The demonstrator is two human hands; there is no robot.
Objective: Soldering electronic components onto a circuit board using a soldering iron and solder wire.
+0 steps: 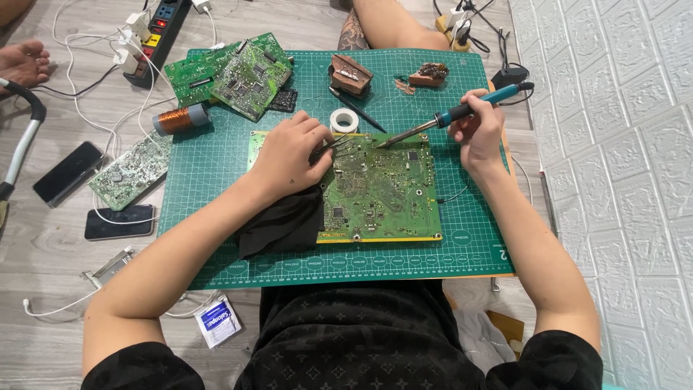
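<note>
- The large green circuit board [379,188] lies flat on the green cutting mat [216,180], which is on the floor in front of the seated person.
- The left hand [289,155] rests on the board's upper left part, its grip pressed together on thin tweezers [333,144] that point to the board's top edge.
- The right hand [478,130] has its grip closed around the blue handle of a soldering iron [447,119]; the metal tip comes down on the board's top edge, near the tweezers.
- I think the board is light and stiff but fragile, so it is better held by the bare edges, not by the small parts.
- A black cloth [285,224] lies under the left wrist and looks soft.
- I count four circuit boards: one in work, two overlapping at the mat's top left, one on the floor.
- There are two dark phones [68,173] on the floor, one copper wire spool [180,118], and one white tape roll [343,119].
</note>
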